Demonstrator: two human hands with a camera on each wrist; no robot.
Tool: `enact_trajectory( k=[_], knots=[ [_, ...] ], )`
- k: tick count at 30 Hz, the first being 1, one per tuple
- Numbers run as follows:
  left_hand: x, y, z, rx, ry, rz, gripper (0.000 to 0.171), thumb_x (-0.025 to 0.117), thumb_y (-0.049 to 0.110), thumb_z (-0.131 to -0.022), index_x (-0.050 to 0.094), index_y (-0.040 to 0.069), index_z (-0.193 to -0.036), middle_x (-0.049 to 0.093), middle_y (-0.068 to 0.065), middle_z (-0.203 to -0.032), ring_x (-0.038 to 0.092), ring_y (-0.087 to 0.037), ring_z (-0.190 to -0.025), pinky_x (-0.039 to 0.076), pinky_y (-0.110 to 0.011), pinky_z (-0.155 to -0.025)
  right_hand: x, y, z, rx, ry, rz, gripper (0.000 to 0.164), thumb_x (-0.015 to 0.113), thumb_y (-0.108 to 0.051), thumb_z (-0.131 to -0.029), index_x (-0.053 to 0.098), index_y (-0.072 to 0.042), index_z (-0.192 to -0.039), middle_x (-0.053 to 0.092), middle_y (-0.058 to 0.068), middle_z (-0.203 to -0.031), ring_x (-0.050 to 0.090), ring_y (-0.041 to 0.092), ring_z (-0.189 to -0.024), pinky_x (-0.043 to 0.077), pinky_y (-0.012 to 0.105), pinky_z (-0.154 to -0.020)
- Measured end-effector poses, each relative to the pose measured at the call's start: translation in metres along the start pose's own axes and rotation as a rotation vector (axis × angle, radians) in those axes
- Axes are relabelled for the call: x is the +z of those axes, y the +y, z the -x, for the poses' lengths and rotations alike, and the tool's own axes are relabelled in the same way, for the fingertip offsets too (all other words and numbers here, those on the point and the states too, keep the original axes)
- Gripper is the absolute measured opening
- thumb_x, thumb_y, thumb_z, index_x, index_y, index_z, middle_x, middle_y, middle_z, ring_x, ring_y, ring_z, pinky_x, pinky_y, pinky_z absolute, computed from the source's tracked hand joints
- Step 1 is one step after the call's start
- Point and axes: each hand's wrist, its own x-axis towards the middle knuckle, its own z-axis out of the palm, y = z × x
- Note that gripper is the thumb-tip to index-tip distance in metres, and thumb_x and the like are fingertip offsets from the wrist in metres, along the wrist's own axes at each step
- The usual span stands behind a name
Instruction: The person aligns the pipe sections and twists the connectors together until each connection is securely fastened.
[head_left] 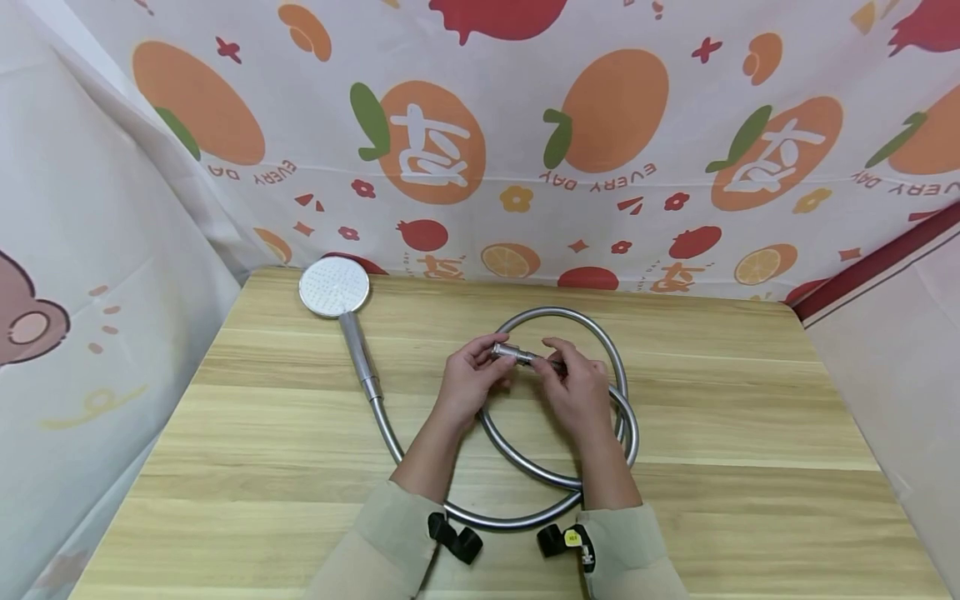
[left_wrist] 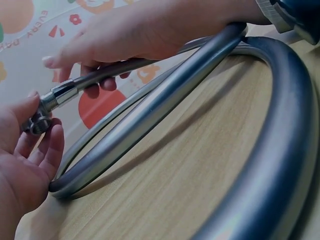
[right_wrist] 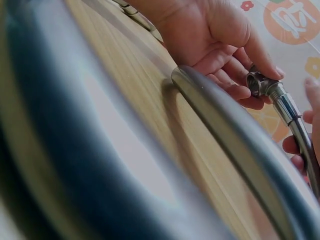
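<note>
In the head view my left hand [head_left: 468,379] pinches a small metal threaded fitting [head_left: 506,352] between thumb and fingers. The left wrist view shows this fitting [left_wrist: 40,119] joined to the chrome end nut [left_wrist: 65,92] of a shower hose. Just behind that nut, my right hand [head_left: 577,387] holds the hose [left_wrist: 112,70], with fingers curled beneath it. An open threaded mouth of the fitting [right_wrist: 255,84] faces the right wrist camera. The hose [head_left: 517,522] runs in loops under both forearms to a round shower head [head_left: 334,287], lying face up at the left.
A wood-grain table [head_left: 750,433] carries everything. Behind it hangs a fruit-print curtain [head_left: 517,108], with a pale cloth [head_left: 90,250] at the left. The hose's coil [head_left: 558,312] surrounds the hands' working spot.
</note>
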Motion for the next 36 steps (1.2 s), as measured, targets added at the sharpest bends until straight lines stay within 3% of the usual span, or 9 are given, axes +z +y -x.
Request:
enact_trajectory(
  k=[3,6,10,15,19,24,30,36],
  knots=[
    [-0.0003,-0.0006,-0.0008,-0.010,0.020,0.001,0.044,0.072,0.003,-0.088,0.058,-0.003,-0.129,0.071,-0.004,-0.098,0.067,-0.019,-0.079,0.059,-0.029,-0.065,0.0001,-0.0010,0.0011,0.028,-0.016,-0.026,0.043,0.079,-0.035,-0.083,0.061,-0.013,-0.115,0.067,0.000,-0.084,0.061,0.019,-0.069,0.033,0.035,-0.077],
    [0.0001,-0.0001,-0.0012,-0.017,0.025,0.000,0.044,0.072,0.004,-0.088,0.059,-0.003,-0.129,0.071,-0.004,-0.096,0.066,-0.019,-0.080,0.058,-0.029,-0.064,0.0004,-0.0012,0.0014,0.034,-0.016,-0.019,0.038,0.083,-0.030,-0.079,0.063,-0.014,-0.107,0.068,-0.002,-0.087,0.060,0.017,-0.070,0.032,0.034,-0.078],
    [0.0002,0.0005,-0.0017,-0.025,0.018,-0.002,0.043,0.073,0.005,-0.088,0.060,-0.003,-0.128,0.071,-0.004,-0.097,0.067,-0.025,-0.087,0.058,-0.029,-0.064,0.0008,-0.0006,0.0011,0.000,0.000,0.002,0.025,0.082,-0.024,-0.081,0.069,-0.015,-0.102,0.070,-0.003,-0.090,0.058,0.013,-0.071,0.033,0.034,-0.077],
    [-0.0005,-0.0001,-0.0018,-0.022,-0.003,0.004,0.043,0.072,0.004,-0.088,0.059,-0.003,-0.128,0.072,-0.003,-0.098,0.066,-0.026,-0.088,0.058,-0.029,-0.064,-0.0003,-0.0012,0.0014,-0.056,0.023,0.023,0.021,0.072,-0.031,-0.091,0.076,-0.015,-0.103,0.072,-0.001,-0.087,0.063,0.015,-0.074,0.036,0.034,-0.074],
    [-0.0009,0.0000,-0.0003,-0.019,-0.013,0.004,0.043,0.072,0.003,-0.088,0.058,-0.004,-0.129,0.072,-0.003,-0.099,0.066,-0.016,-0.081,0.056,-0.028,-0.062,-0.0003,-0.0002,0.0020,-0.043,0.009,0.027,0.030,0.068,-0.035,-0.093,0.073,-0.014,-0.113,0.072,0.001,-0.091,0.066,0.017,-0.079,0.037,0.035,-0.075],
    [-0.0012,-0.0001,-0.0005,-0.011,0.002,-0.009,0.043,0.073,0.005,-0.088,0.059,-0.004,-0.127,0.073,0.000,-0.095,0.061,-0.016,-0.072,0.050,-0.023,-0.054,0.0007,0.0013,0.0023,0.010,-0.018,-0.005,0.049,0.080,-0.036,-0.082,0.063,-0.014,-0.122,0.068,0.001,-0.088,0.061,0.018,-0.071,0.033,0.034,-0.077],
    [-0.0006,0.0002,-0.0011,0.000,0.006,-0.014,0.042,0.073,0.007,-0.088,0.059,-0.007,-0.125,0.073,0.002,-0.090,0.061,-0.013,-0.069,0.047,-0.022,-0.051,0.0028,0.0026,0.0018,0.006,-0.002,-0.019,0.032,0.084,-0.024,-0.079,0.067,-0.014,-0.104,0.069,-0.002,-0.086,0.058,0.014,-0.070,0.032,0.033,-0.075],
    [-0.0009,-0.0001,-0.0008,-0.009,0.009,-0.005,0.042,0.073,0.006,-0.088,0.057,-0.010,-0.124,0.073,0.002,-0.082,0.062,-0.016,-0.067,0.047,-0.021,-0.048,0.0023,0.0017,0.0022,-0.053,0.007,0.014,0.026,0.079,-0.029,-0.084,0.073,-0.014,-0.104,0.066,-0.002,-0.080,0.053,0.012,-0.067,0.031,0.032,-0.071]
  ],
)
